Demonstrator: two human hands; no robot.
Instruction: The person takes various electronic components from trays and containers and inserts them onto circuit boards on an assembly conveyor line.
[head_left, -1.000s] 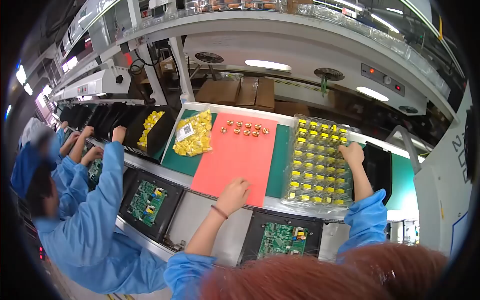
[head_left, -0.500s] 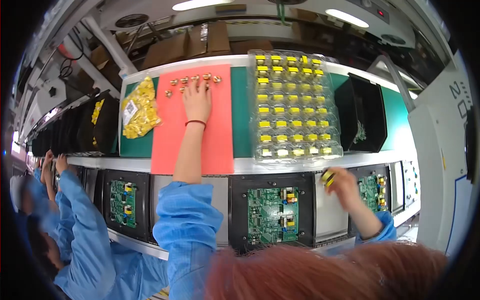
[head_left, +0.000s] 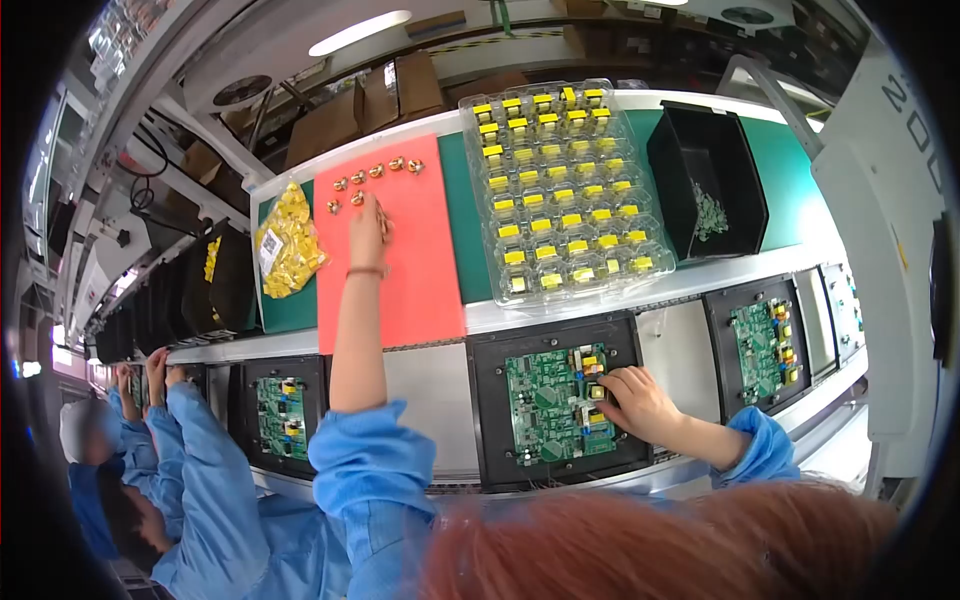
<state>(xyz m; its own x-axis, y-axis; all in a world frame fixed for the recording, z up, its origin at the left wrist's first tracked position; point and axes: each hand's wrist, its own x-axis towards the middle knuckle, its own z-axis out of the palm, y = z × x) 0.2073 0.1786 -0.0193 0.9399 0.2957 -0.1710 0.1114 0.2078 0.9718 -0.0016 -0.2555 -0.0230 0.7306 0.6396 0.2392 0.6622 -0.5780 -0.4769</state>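
My left hand [head_left: 369,235] is over the pink sheet [head_left: 415,270], its fingers curled together beside a small brass-coloured metal part [head_left: 357,198]. What those fingers hold, if anything, is hidden. Several similar metal parts [head_left: 375,171] lie loosely in a row above. My right hand [head_left: 642,403] is at the right edge of a green circuit board [head_left: 545,410], which sits in a black carrier frame [head_left: 490,400]. Thumb and fingers close around a small yellow-and-black transformer [head_left: 597,392] on the board, among other mounted components.
A clear plastic tray [head_left: 480,220] of yellow-topped transformers stands behind the line. To its right is a black bin [head_left: 680,150] with small parts. A bag of yellow pieces [head_left: 288,245] lies left. More boards [head_left: 762,345] sit along the line. A co-worker in blue [head_left: 215,480] is at left.
My right hand has brought the transformer left and down onto the board. My left hand has drawn back slightly towards me, its fingers curling in. The whole view has shifted and tilted.
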